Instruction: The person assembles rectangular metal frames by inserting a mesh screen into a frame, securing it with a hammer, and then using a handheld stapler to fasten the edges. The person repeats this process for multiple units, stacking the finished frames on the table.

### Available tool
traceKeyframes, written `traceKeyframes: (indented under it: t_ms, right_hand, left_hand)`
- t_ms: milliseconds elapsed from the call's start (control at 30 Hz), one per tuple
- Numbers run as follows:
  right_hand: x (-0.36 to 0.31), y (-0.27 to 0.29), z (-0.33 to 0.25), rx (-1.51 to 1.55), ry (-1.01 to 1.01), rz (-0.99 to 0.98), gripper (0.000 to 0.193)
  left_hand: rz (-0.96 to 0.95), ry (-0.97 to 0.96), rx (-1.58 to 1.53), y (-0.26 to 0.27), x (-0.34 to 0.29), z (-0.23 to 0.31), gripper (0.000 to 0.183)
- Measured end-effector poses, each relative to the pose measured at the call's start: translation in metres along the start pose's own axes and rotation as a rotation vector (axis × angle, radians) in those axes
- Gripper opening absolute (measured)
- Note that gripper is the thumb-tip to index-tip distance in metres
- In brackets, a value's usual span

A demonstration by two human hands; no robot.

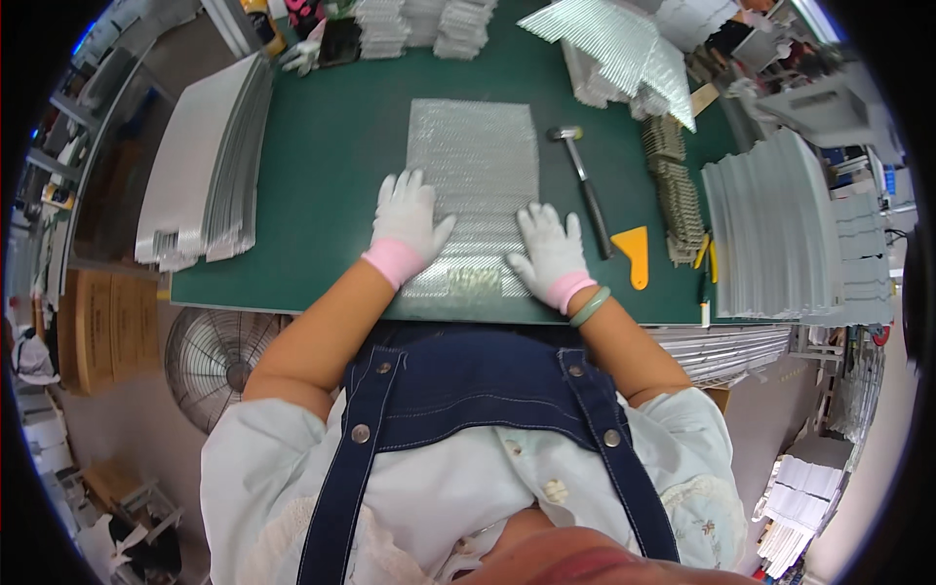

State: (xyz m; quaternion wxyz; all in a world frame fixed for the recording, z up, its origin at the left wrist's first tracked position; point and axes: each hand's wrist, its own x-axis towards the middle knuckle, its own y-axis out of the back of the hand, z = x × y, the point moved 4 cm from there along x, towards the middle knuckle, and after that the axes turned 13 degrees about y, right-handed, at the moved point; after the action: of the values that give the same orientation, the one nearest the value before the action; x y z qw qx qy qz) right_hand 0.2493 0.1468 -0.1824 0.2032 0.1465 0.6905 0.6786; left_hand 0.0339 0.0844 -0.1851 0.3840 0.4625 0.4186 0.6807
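Your green table [322, 175] looks smooth, so I'd guess the silvery sheet [473, 146] lying flat on it could skew if you push unevenly. It's a shiny, finely textured rectangle (bubble wrap-ish?). Your left hand [405, 222] and right hand [553, 252] rest at its sides, fabric-gloved, fingers apart, clamped on nothing. Hammer [587, 195]: long, slim. Scraper [637, 259]: flat, yellow.

Left hand [405, 224]: gloved, palm down, fingers pointing forward, thumb out toward the right
Right hand [553, 251]: gloved, palm down, fingers slightly spread
Forearms [336, 317]: bare, angled inward
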Motion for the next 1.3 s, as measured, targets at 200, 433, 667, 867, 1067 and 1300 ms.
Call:
traceKeyframes:
  t_ms: [200,433,667,867,1067,1300]
  right_hand:
    - [0.04,0.101,0.101,0.491,-0.141,0.263,0.053]
    - [0.09,0.095,0.225,1.96,-0.829,0.6,0.052]
    - [0.127,0.133,0.278,2.106,-0.443,1.105,0.043]
    - [0.098,0.165,0.257,2.054,-0.476,1.164,0.035]
    - [0.088,0.137,0.228,2.144,-0.497,1.12,0.032]
    - [0.07,0.118,0.216,2.232,-0.439,1.291,0.022]
  left_hand:
    - [-0.151,0.003,0.135,-0.004,0.009,-0.003,0.063]
    - [-0.574,0.055,0.271,0.02,0.036,-0.005,0.059]
    - [-0.658,0.041,0.343,0.029,0.04,0.0,0.068]
    - [-0.635,0.053,0.35,0.029,0.038,0.0,0.066]
    - [-0.563,0.076,0.322,0.022,0.033,-0.006,0.058]
    - [-0.56,0.076,0.31,0.022,0.033,-0.002,0.058]
